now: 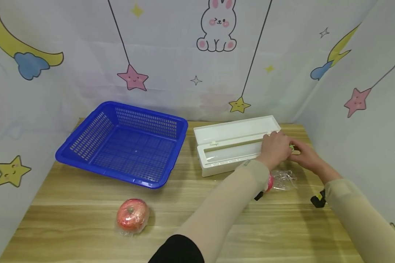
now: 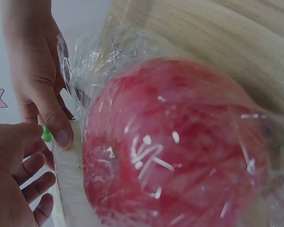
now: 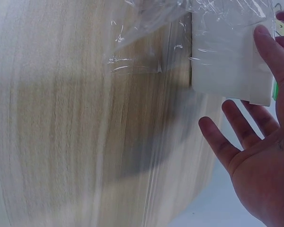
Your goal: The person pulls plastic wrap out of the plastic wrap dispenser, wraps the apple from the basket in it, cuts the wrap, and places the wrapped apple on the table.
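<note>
A long white lidded box stands on the table with its lid raised. My left hand reaches over its right end and pinches a small green piece there. My right hand grips the same end, its thumb on the edge of the white box and several other fingers spread below. Under my left wrist a red apple-like fruit in clear plastic wrap sits in front of the box. My left arm hides much of that fruit in the head view; loose wrap spreads to its right.
A blue slotted basket stands left of the white box. Nearer the front left lies another red fruit in clear wrap. White cloth walls with printed stars and a rabbit enclose the wooden table.
</note>
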{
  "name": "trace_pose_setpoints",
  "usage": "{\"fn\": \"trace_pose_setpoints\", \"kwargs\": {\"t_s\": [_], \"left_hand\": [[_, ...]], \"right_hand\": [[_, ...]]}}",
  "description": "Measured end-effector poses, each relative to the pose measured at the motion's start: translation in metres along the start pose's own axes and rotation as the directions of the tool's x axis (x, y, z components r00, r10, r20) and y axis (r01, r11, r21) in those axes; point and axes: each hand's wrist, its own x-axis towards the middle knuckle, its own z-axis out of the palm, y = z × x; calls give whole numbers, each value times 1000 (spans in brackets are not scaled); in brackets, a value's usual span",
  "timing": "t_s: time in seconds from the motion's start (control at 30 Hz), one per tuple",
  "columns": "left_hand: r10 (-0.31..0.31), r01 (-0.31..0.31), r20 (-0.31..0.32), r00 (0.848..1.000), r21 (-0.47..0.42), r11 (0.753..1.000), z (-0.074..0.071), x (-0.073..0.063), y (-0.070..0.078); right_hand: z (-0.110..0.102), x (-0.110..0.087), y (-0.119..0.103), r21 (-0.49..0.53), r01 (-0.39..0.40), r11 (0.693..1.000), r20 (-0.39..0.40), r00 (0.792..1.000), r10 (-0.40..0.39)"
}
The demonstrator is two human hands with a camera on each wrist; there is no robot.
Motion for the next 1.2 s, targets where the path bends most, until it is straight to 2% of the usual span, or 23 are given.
{"fn": "trace_pose_setpoints", "kwargs": {"t_s": [0.13,0.37,0.53,0.67,0.9,1.2], "left_hand": [[-24,24,-4,1000,3,1000,3,2,2],[-36,36,-18,999,20,999,9,7,5],[-26,27,-53,998,13,1000,9,8,6],[-9,10,-61,998,14,1000,7,5,6],[23,-19,-86,996,50,999,6,-1,2],[42,-38,-48,998,78,996,7,2,-1]], "right_hand": [[2,-1,3,-19,-3,1000,-7,1000,3],[3,1,4,8,-6,1000,-1,1000,6],[0,1,2,10,4,1000,3,1000,-4],[-2,-1,2,-32,13,999,-12,1000,-13],[-1,1,1,-66,30,997,-26,999,-32],[0,1,2,-60,24,998,-42,999,-27]]}}
